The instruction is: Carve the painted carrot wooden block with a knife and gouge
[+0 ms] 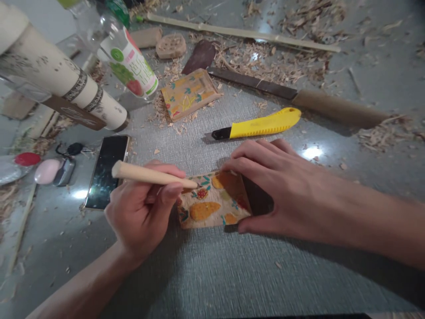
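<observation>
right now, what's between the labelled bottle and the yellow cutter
A patterned block lies between them, with wood shavings around it, as the head view shows.

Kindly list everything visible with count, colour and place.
Flat painted wooden piece: 1, multicoloured, centre
Tapered wooden handle: 1, pale, centre
Plastic utility knife: 1, yellow, centre
Long handled blade: 1, dark, right
Second painted block: 1, tan, top
Unpainted wooden blocks: several, tan, upper left
Flat unknown object: 1, brown, top
Long thin strip: 1, pale, top
Labelled plastic bottle: 1, clear, left
Patterned cylindrical container: 1, cream, left
Rectangular phone: 1, black, left
Small items: several, mixed, left
Wood shavings: many, tan, scattered
Textured tabletop: 1, grey, underneath
Left hand: 1, bare, holding handle
Right hand: 1, bare, on painted piece
</observation>
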The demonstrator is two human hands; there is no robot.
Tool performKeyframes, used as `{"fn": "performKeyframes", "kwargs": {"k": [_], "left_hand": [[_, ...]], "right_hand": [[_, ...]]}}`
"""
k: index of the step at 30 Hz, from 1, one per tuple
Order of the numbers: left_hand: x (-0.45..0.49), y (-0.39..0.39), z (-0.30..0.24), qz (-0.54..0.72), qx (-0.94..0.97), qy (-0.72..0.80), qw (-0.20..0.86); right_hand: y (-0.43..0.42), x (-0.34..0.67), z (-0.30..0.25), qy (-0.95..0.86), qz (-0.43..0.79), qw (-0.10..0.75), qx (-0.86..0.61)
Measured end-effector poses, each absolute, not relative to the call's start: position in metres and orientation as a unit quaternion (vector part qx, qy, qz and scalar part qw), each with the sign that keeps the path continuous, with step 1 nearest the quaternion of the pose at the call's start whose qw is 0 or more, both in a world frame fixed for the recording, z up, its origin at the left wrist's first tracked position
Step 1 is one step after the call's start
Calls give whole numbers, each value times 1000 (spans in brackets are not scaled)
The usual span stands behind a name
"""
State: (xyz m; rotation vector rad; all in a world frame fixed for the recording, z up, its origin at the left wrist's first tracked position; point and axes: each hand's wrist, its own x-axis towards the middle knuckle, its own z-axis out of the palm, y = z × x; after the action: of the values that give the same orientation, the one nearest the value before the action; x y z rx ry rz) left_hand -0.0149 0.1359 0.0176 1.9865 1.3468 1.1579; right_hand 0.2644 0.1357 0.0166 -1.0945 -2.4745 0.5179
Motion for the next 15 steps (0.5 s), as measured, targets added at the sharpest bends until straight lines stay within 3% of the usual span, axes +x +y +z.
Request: {"fn": "performKeyframes", "kwargs": {"k": [4, 15], "left_hand": [[-10, 138, 18, 413, 767, 465, 157], [2, 141, 27, 392, 801, 426, 152]], "right_hand": [[136, 264, 20, -881, 195, 185, -389], [137, 264, 21, -882, 204, 183, -383]]}}
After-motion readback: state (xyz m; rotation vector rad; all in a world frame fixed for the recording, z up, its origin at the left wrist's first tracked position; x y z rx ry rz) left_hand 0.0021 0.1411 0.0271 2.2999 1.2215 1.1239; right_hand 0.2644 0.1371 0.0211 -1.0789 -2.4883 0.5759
